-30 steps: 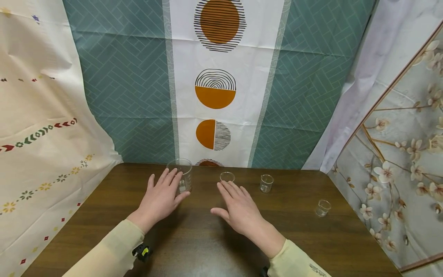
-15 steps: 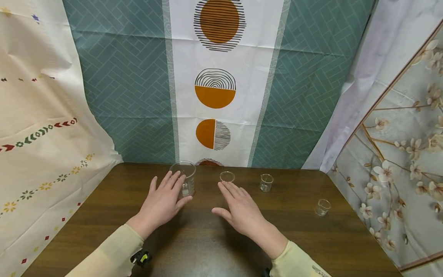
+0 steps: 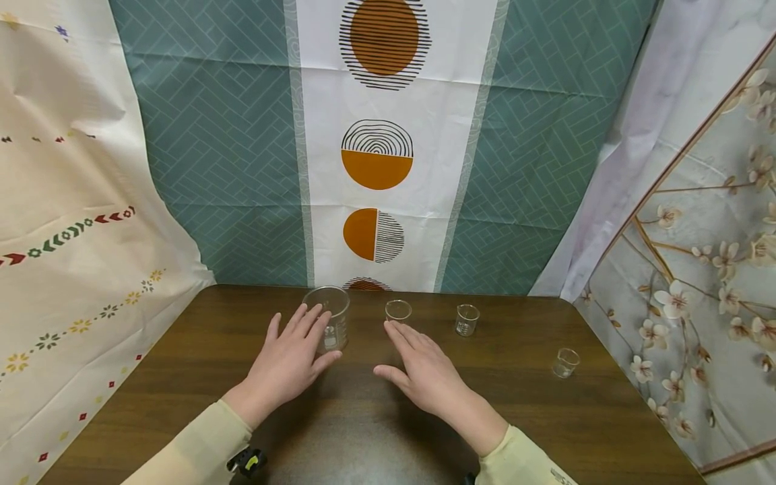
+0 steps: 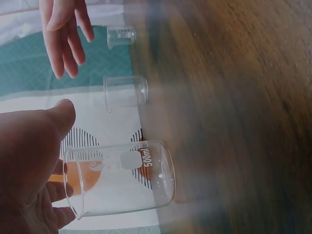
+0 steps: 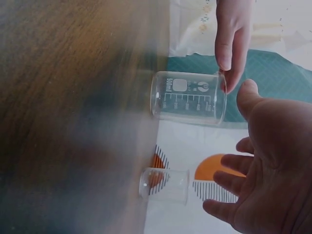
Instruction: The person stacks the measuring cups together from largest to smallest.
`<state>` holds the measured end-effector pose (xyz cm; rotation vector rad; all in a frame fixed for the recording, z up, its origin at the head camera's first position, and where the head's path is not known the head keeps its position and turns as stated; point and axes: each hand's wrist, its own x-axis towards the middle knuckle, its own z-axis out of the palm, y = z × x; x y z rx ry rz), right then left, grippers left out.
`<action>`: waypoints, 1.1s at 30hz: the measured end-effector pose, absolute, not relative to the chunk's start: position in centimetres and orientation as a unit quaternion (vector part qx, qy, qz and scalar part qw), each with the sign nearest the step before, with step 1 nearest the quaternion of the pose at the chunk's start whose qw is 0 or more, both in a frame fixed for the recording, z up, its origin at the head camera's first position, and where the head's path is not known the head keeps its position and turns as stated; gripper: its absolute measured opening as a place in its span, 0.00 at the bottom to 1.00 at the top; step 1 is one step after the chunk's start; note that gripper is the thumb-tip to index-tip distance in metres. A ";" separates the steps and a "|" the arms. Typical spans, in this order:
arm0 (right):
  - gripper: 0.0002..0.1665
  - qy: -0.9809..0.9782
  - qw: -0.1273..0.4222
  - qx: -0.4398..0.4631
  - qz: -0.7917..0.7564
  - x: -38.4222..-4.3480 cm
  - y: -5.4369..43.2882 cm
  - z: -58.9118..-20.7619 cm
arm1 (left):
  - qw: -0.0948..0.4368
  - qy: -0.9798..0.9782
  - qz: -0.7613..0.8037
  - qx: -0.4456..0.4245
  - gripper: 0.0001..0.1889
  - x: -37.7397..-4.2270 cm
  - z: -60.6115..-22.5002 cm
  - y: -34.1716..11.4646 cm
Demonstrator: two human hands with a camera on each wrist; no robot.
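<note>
My left hand (image 3: 291, 360) has its fingers spread and nearly straight, with the fingertips right at the rim of a large clear 500 ml glass beaker (image 3: 338, 327). That beaker stands upright on the wooden table; in the left wrist view, fingers show behind its rim. My right hand (image 3: 427, 370) hangs with straight fingers and thumb apart, holding nothing. Just beyond its fingertips is a medium glass beaker (image 3: 398, 309), its lower part hidden by the hand in the head view. In the right wrist view the medium beaker (image 5: 165, 185) stands apart from the fingers.
To the right stand two smaller glass beakers, one near the back (image 3: 467, 322) and a smaller one (image 3: 566, 364) nearer the table's right edge. The brown wooden table (image 3: 364, 444) ends at a patterned cloth backdrop (image 3: 242, 168), with hanging cloths on both sides.
The large beaker has slid rightward and slightly closer along the table, with my left hand moving along at its rim. My right hand has shifted only slightly right and nearer.
</note>
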<state>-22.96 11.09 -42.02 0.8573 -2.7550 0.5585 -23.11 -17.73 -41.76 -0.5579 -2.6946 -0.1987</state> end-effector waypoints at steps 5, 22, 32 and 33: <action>0.50 -0.932 0.090 0.287 0.200 -22.9 11.2 -42.1 | 0.193 -0.957 -0.069 -0.207 0.42 -22.6 -41.8 -17.4; 0.48 -0.927 0.084 0.282 0.234 -22.8 11.6 -42.4 | 0.201 -0.949 -0.074 -0.232 0.42 -21.4 -42.0 -16.6; 0.48 -0.924 0.068 0.268 0.264 -22.7 11.9 -42.7 | 0.206 -0.943 -0.081 -0.250 0.42 -20.7 -41.9 -16.1; 0.48 -0.924 0.065 0.266 0.268 -22.7 12.0 -42.7 | 0.206 -0.942 -0.081 -0.251 0.42 -20.7 -41.9 -16.0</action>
